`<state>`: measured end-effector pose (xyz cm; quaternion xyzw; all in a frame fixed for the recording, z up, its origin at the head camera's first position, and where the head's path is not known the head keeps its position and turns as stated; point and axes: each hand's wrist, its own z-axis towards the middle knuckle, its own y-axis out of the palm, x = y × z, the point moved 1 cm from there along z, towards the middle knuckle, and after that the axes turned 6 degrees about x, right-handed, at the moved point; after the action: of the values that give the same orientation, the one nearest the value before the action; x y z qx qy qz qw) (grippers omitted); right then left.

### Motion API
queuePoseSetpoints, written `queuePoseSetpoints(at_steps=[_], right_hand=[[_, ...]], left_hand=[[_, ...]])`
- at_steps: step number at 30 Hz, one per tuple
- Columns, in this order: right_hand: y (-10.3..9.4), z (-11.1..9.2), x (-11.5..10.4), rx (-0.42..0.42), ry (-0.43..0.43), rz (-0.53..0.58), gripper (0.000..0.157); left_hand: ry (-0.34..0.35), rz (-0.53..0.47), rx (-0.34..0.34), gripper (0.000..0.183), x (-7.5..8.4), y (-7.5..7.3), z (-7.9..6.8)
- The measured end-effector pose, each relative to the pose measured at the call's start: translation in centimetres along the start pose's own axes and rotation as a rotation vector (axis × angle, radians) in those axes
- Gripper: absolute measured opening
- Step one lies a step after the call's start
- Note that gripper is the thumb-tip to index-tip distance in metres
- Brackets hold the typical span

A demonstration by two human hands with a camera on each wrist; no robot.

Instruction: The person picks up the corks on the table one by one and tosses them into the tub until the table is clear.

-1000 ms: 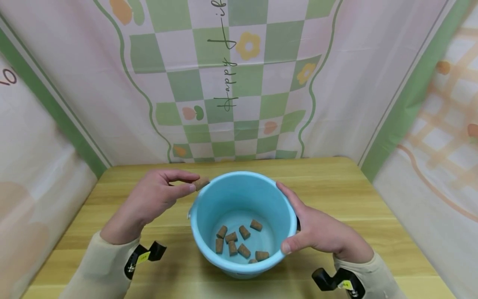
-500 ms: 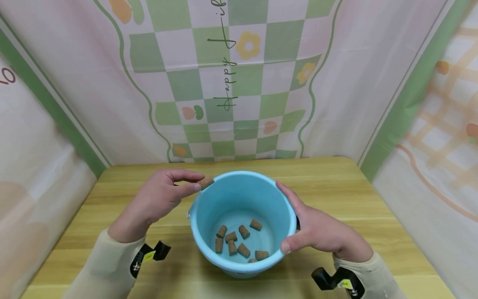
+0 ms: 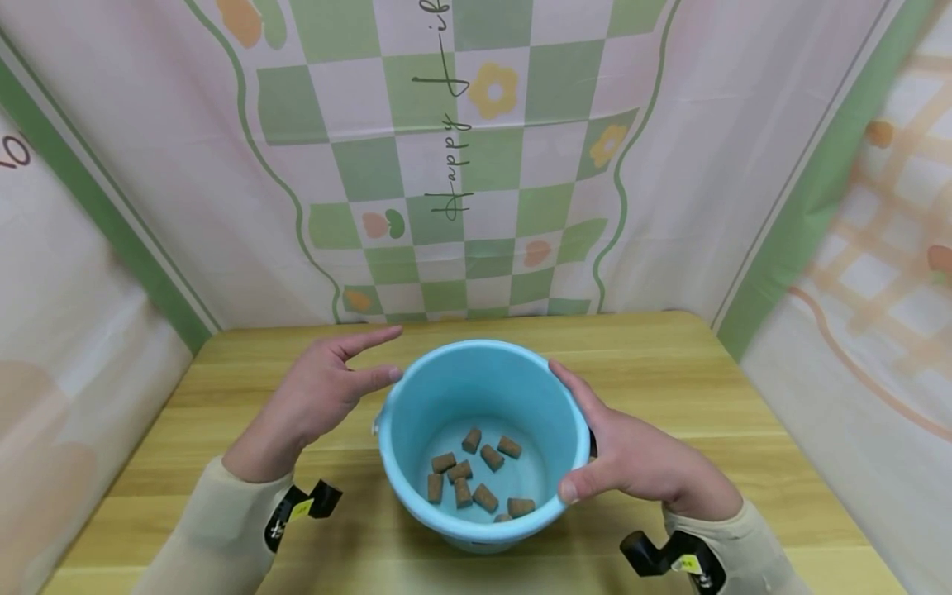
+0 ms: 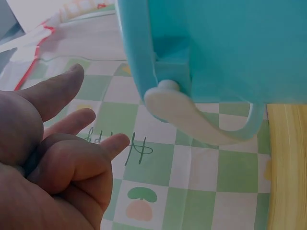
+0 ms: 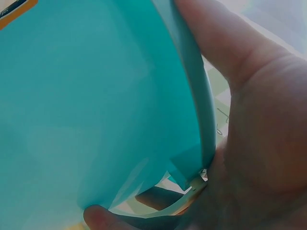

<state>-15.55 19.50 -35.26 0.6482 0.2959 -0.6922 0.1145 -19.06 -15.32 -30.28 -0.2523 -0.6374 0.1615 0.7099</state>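
Note:
A light blue bucket point(image 3: 487, 351) stands on the table, with several short brown corks point(image 3: 486, 497) lying loose on its bottom. Just off its left rim is my left hand point(image 3: 320, 388), thumb and index finger spread apart with nothing between them. The left wrist view shows that hand point(image 4: 72, 158) beside the bucket's white handle point(image 4: 192, 117), some fingers bent toward the palm. My right hand point(image 3: 640, 459) grips the bucket's right side, thumb on the rim. From the right wrist, a fingertip point(image 5: 98, 218) shows against the outer wall of the bucket point(image 5: 110, 110).
The wooden table point(image 3: 669, 364) reaches back to a hanging cloth point(image 3: 431, 165) with green and white checks. More patterned cloth point(image 3: 878, 314) closes off both sides. Black camera mounts point(image 3: 297, 508) sit at both sleeve cuffs.
My left hand has moved slightly right and let go of the cork it pinched at the rim. Corks near the back left of the bucket's bottom have shifted. The right hand keeps its place.

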Motion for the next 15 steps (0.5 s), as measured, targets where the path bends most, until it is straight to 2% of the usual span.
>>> queuePoseSetpoints(at_steps=[9, 15], right_hand=[[-0.2, 0.1, 0.0, 0.002, -0.013, -0.068, 0.123], [-0.5, 0.3, 0.1, -0.012, -0.030, -0.070, 0.123]], left_hand=[[-0.004, 0.013, 0.014, 0.053, -0.5, 0.1, -0.3], [0.039, 0.040, 0.045, 0.051, -1.2, 0.1, -0.8]])
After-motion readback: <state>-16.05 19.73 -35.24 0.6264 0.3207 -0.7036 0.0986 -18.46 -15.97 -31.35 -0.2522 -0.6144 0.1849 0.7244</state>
